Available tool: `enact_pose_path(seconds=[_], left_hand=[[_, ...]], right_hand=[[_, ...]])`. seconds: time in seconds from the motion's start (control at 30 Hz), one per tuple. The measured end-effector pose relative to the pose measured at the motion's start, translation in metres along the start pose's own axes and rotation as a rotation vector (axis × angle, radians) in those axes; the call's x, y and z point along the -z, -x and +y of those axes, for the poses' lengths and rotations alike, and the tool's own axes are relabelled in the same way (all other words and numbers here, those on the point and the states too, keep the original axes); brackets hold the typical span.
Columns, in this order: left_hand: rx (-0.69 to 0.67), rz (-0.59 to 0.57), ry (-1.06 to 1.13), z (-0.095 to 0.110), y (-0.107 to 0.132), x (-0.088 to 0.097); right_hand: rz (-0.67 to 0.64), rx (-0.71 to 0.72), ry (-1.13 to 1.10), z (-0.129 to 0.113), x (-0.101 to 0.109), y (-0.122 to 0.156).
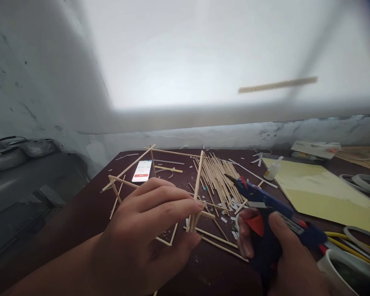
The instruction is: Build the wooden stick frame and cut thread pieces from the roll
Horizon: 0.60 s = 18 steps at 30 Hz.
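Note:
My left hand [154, 222] pinches a corner of a frame built of thin wooden sticks [198, 176], its thumb and fingers closed round an upright stick. The frame reaches back and to the left across the table, and part of it is hidden behind the hand. In my right hand [283, 246] is a blue glue gun [265, 201] with a red trigger, its dark nozzle pointing left toward the frame, apart from it. Behind the nozzle lies a pile of loose wooden sticks [217, 176].
A lit phone [142, 171] lies behind the frame. Right of the pile are a small glue bottle [273, 168] and a yellow sheet [323, 193]. A white cup [329, 259] stands at lower right. Paper scraps litter the dark table [95, 213]; a pale wall rises behind.

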<state>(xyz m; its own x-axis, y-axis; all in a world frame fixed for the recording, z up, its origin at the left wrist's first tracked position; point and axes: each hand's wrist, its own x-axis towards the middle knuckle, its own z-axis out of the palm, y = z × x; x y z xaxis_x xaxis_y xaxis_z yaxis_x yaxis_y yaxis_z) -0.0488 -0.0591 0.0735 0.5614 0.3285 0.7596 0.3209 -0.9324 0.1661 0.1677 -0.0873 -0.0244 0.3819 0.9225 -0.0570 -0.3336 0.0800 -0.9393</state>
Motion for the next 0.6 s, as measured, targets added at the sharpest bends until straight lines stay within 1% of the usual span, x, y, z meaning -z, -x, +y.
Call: enact_pose_path(seconds=[0.07,0.13,0.27,0.4,0.5,0.6], left_hand=[[0.005,0.004,0.005,0.000,0.001,0.000],[0.009,0.007,0.018,-0.001,0.002,-0.001],[0.016,0.013,-0.001,-0.002,0.004,-0.001],[-0.009,0.035,-0.019,-0.003,0.004,-0.002],[-0.018,0.041,-0.011,-0.003,0.005,-0.002],[-0.022,0.041,0.006,-0.005,0.006,-0.002]], right_hand=[[0.014,-0.138,-0.030,0.000,0.001,-0.010],[0.001,-0.243,0.005,0.002,0.003,-0.021],[-0.095,-0.336,0.123,0.008,0.008,-0.046],[-0.170,-0.469,0.216,0.011,0.012,-0.064],[-0.186,-0.537,0.282,0.011,0.013,-0.071],[-0.159,-0.601,0.325,0.010,0.014,-0.073]])
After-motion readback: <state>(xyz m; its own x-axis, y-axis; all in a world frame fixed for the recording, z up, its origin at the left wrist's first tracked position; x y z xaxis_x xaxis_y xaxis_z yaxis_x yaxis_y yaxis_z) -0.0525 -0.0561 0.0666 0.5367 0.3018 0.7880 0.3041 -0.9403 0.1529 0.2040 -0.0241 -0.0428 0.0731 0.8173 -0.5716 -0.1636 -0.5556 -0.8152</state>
